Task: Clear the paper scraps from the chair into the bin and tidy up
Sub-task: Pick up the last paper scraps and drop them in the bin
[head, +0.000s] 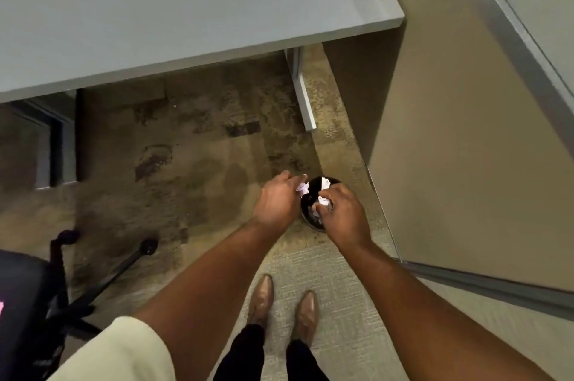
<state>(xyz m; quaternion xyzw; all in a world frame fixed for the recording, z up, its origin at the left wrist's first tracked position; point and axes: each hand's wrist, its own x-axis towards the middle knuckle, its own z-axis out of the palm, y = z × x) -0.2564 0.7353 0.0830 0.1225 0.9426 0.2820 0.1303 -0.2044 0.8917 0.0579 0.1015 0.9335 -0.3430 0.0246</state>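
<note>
We are holding both hands right over the small black bin [313, 194], the left hand [278, 202] pinching a crumpled scrap [302, 187] at its left rim and the right hand [343, 216] gripping another scrap [323, 203] above its mouth.

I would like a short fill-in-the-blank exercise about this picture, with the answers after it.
1. Both hands hold crumpled ____ over the bin.
2. The bin stands on the ____.
3. The left hand and the right hand are both above the ____.
4. The chair is at the ____ edge of the view.

Answers: paper; floor; bin; left
</note>
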